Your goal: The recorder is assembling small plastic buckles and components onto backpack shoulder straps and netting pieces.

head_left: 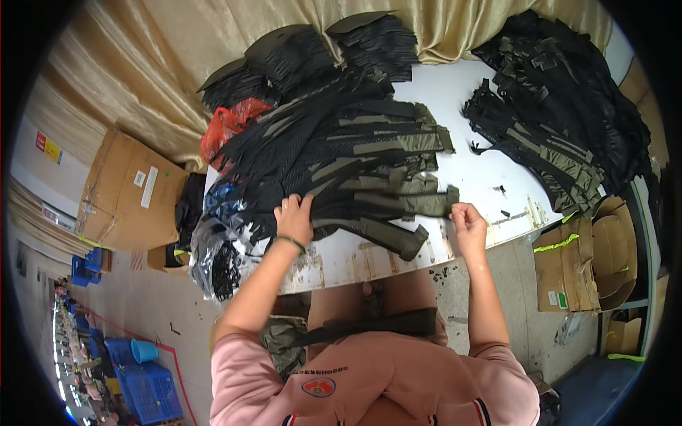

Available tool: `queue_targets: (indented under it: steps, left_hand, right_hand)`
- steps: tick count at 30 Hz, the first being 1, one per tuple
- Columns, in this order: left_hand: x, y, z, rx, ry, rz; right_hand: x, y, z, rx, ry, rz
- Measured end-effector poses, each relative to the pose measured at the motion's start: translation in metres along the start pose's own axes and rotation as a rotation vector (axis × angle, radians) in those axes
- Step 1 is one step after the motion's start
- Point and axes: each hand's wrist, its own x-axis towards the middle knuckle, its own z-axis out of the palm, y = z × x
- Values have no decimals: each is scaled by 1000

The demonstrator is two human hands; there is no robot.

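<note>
A spread pile of black and olive fabric strips [341, 153] covers much of the white table [440, 85]. At its near side, my left hand [295, 221] lies on the black part of the strips with its fingers spread. My right hand [469, 226] is at the table's front right, closed with thumb and fingers on the end of an olive fabric strip [415, 204]. Nearer to me, another olive-ended strip [394, 240] slants toward the table's front edge. One dark fabric piece [376, 326] lies across my lap.
Stacks of dark cut pieces [291, 53] stand at the back, near a red plastic bag [224, 128]. A clear plastic bag [213, 248] hangs at the left corner. To the right sits a black garment heap [568, 92]. Cardboard boxes [128, 188] flank the table; an open carton [568, 259] is right.
</note>
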Motion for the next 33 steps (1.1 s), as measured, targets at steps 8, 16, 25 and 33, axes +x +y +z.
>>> queue_targets:
  steps: [8,16,25,33]
  left_hand:
    - [-38,41,48,-115,88,282]
    - [-34,33,92,-141,130,128]
    - [-31,4,98,-111,99,2]
    - [-29,-10,84,-293,207,216]
  right_hand:
    - [127,-102,103,-425,-148,-781]
    - [231,-94,246,-796,-531,-663]
    - [138,-48,227,-768,-461,-662]
    - [112,-56,202,-833,-426,-635]
